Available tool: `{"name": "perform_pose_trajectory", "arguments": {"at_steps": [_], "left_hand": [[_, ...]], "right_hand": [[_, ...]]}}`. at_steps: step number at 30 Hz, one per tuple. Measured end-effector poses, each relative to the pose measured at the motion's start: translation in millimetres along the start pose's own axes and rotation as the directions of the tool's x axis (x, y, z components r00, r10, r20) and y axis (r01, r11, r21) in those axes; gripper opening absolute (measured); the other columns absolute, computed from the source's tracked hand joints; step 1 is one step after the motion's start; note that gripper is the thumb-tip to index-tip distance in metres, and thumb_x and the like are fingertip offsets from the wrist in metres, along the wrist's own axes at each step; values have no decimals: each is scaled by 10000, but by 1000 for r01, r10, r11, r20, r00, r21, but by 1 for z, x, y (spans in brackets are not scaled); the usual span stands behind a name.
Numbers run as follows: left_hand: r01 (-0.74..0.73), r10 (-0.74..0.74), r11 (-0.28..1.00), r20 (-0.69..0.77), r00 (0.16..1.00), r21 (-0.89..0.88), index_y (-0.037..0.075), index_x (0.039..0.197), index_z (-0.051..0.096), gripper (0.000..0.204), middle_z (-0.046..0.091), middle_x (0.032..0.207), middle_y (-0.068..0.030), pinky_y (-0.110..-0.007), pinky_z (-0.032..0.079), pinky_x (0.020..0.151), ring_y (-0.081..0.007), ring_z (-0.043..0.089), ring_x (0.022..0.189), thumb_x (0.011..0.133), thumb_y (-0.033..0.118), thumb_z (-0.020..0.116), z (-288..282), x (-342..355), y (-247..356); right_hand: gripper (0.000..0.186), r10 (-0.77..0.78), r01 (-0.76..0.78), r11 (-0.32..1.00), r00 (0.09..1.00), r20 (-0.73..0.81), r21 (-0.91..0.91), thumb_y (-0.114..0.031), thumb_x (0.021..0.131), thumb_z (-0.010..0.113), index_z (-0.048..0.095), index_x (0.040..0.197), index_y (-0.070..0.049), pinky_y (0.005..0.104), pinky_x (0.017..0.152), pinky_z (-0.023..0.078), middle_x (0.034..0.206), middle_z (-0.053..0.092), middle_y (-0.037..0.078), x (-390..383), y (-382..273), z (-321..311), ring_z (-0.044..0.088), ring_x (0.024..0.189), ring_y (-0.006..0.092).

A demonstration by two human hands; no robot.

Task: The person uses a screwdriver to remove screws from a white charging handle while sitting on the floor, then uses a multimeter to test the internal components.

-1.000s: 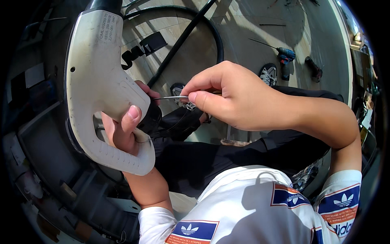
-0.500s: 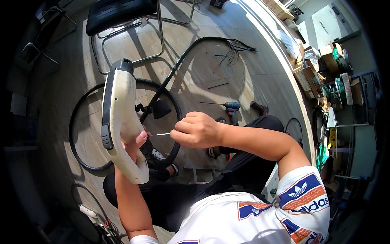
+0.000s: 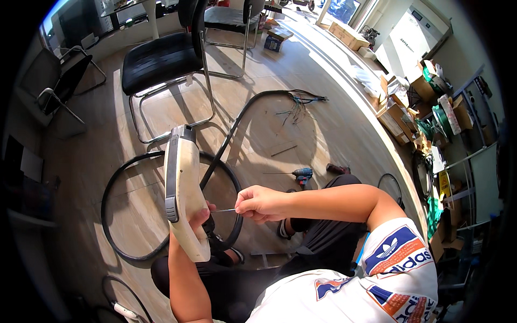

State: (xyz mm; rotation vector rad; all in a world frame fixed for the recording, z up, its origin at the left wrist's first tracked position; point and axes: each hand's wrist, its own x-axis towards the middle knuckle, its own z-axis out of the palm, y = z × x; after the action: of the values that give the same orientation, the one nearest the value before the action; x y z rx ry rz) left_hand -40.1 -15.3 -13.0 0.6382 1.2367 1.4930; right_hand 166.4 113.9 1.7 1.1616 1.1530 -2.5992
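My left hand (image 3: 200,217) is closed round a cream and black charging gun (image 3: 186,199), which stands nearly upright over my lap. Its fingers are partly hidden behind the shell. From the right, my right hand (image 3: 261,204) pinches a thin metal rod (image 3: 223,210), like a screwdriver shaft, pointing at the gun's right side. Whether its tip touches the gun is hidden by the left fingers. A thick black cable (image 3: 105,207) lies coiled on the floor behind the gun, its far end splitting into several loose wires (image 3: 295,110).
A blue and black cordless drill (image 3: 302,173) with a long bit lies beyond my right forearm, near a dark red-black tool (image 3: 338,169). A thin rod (image 3: 284,151) is on the floor. Black chairs (image 3: 156,64) stand ahead; opened cardboard boxes (image 3: 396,123) and a green spool (image 3: 442,119) line the right.
The view has tipped up, so more chairs and floor show ahead. My right hand has turned from a fist-like grip to a fingertip pinch on the rod. My left hand keeps its hold.
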Motion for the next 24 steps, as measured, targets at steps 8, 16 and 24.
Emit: {"name": "perform_pose_trajectory", "arguments": {"at_steps": [8,16,24], "left_hand": [[12,14,988,174,985,-152,-12,1159,589,605,657,920,-106,-379,548,713,-254,684,801,631,151,835,8,11,3],[-110,121,989,116,986,-94,-7,1102,615,501,654,893,-94,-371,515,709,-247,676,788,696,199,822,7,9,8],[-47,66,992,161,985,-118,-1,1155,592,594,630,896,-98,-370,520,732,-241,655,804,642,209,805,17,-8,32]], "right_hand": [[106,-76,70,987,996,-38,-143,-136,895,654,600,939,-55,249,421,257,703,547,28,-7,2,-12,398,507,69],[327,-604,459,-484,441,664,-745,-83,774,687,586,1084,-59,358,621,502,815,546,83,-13,2,-24,620,675,261],[261,-519,495,-590,372,769,-638,-91,832,668,613,1084,-53,330,465,402,679,494,11,1,7,-30,537,520,178]]}}
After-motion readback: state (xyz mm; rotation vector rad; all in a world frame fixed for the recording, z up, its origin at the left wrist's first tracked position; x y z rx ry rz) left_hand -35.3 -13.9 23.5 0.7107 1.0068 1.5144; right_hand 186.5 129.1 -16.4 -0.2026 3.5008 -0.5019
